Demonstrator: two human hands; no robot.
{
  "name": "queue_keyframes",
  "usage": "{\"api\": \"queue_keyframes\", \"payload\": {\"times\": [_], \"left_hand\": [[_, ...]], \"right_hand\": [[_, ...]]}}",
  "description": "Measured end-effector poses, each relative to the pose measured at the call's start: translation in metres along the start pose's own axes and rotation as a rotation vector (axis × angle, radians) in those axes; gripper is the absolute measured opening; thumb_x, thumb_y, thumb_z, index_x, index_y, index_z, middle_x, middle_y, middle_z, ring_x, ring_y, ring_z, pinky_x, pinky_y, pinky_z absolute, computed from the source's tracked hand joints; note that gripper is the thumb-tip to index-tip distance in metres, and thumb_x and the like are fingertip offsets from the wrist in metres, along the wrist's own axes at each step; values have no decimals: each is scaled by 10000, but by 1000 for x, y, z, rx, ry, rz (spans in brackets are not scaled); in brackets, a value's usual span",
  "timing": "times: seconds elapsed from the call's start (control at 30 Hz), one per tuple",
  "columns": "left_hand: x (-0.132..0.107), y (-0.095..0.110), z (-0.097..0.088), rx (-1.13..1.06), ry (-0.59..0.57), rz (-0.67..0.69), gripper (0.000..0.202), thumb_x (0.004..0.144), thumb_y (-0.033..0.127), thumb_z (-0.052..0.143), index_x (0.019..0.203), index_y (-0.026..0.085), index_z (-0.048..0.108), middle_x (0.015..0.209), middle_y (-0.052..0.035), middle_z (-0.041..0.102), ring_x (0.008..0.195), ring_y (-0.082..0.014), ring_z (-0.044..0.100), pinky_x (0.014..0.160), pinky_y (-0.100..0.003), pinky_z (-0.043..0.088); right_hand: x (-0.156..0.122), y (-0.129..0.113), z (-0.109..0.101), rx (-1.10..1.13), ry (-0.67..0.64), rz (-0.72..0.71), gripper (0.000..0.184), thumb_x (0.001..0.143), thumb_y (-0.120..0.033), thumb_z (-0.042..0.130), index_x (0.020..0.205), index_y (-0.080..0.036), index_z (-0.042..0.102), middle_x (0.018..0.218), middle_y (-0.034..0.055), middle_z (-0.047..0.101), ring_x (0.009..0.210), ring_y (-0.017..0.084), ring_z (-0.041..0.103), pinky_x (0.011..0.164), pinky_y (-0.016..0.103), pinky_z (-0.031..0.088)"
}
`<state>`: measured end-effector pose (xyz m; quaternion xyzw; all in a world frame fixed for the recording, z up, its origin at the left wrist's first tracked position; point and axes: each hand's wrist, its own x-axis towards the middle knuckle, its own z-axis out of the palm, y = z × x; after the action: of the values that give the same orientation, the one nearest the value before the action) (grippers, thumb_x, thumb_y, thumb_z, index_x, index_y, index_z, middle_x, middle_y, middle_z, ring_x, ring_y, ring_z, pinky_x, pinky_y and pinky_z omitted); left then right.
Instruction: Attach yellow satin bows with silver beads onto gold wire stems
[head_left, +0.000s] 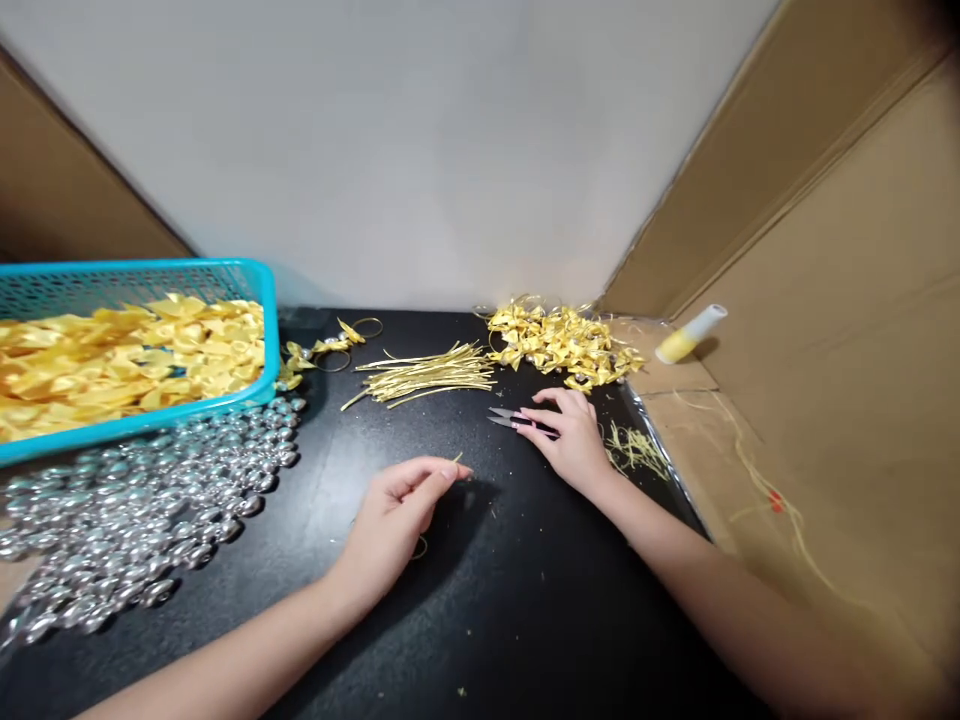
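Left hand (397, 515), nearest on the black tabletop (480, 610), has thumb and fingertips pinched together on a gold cord (458, 458), its short end showing above the fingertips; a thin loop shows beneath the hand; to its left spread many silver beads (150, 520); the right hand (574, 438), slightly farther off, holds small snips (508, 417) in a narrow grip, their blades parted and pointing left; whether the snips are lifted clear of the surface cannot be told; just right of this hand lie cord scraps (636, 450); beyond the hands lies a bundle of gold cords (427, 375), between a blue basket (271, 330) of yellow bows (150, 345) at left and a heap of finished-looking bows with loops (559, 343) at right; farther right stands a tilted tube (691, 334), near the cardboard wall (840, 240).
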<state>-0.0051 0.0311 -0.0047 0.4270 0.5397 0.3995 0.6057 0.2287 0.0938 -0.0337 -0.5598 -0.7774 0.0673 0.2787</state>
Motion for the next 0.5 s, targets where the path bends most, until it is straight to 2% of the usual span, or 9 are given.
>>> {"api": "queue_keyframes", "payload": {"times": [0.07, 0.17, 0.27, 0.3, 0.37, 0.43, 0.47, 0.5], "left_hand": [[-2, 13, -2, -106, 16, 36, 351, 747, 501, 680, 818, 160, 718, 458, 92, 243, 439, -62, 203, 414, -179, 168], [-11, 44, -7, -254, 62, 143, 283, 704, 430, 736, 774, 157, 709, 480, 104, 196, 443, -54, 157, 409, -179, 175], [-25, 79, -16, -338, 116, 282, 233, 689, 380, 749, 748, 160, 696, 510, 104, 143, 440, -53, 120, 394, -189, 167], [-30, 89, -19, -352, 120, 323, 209, 695, 362, 742, 732, 164, 685, 519, 100, 126, 439, -56, 115, 389, -194, 168], [-38, 105, -27, -372, 119, 397, 147, 713, 313, 717, 708, 178, 658, 528, 88, 107, 432, -66, 115, 379, -208, 170], [-43, 114, -34, -393, 128, 449, 152, 743, 276, 678, 645, 187, 604, 536, 73, 95, 430, -74, 111, 371, -223, 163], [-44, 117, -37, -401, 135, 467, 196, 749, 261, 670, 601, 189, 563, 540, 65, 90, 428, -77, 111, 366, -232, 153], [-45, 119, -40, -401, 135, 477, 242, 753, 257, 672, 572, 190, 525, 544, 59, 92, 431, -80, 114, 365, -241, 146]], "right_hand": [[1, 0, 2, -7, -15, 34, 176, 832, -358, 684, 964, -272, 762, 1111, 70, 655, 1056, 273, 550, 927, 469, 417], [4, 1, 1, -10, -6, 37, 220, 833, -364, 674, 998, -242, 755, 1148, 94, 649, 1087, 298, 540, 939, 503, 410], [3, -13, -5, -7, 14, 1, 320, 853, -336, 636, 1129, -188, 702, 1252, 136, 610, 1183, 322, 498, 994, 529, 385], [0, -24, -7, 0, 3, -32, 369, 864, -332, 615, 1197, -179, 663, 1305, 141, 583, 1228, 320, 473, 1024, 528, 368], [-10, -56, -7, 26, -65, -156, 491, 871, -394, 594, 1331, -229, 551, 1425, 90, 504, 1327, 285, 406, 1092, 495, 328], [-23, -98, 4, 117, -291, -422, 679, 875, -523, 542, 1457, -219, 368, 1549, 82, 325, 1432, 299, 248, 1154, 549, 204], [-28, -119, 13, 158, -386, -541, 748, 862, -573, 528, 1478, -206, 316, 1569, 80, 274, 1455, 294, 192, 1163, 560, 179], [-31, -138, 24, 184, -428, -584, 751, 886, -572, 482, 1491, -178, 273, 1584, 78, 227, 1470, 270, 150, 1174, 550, 166]]}}
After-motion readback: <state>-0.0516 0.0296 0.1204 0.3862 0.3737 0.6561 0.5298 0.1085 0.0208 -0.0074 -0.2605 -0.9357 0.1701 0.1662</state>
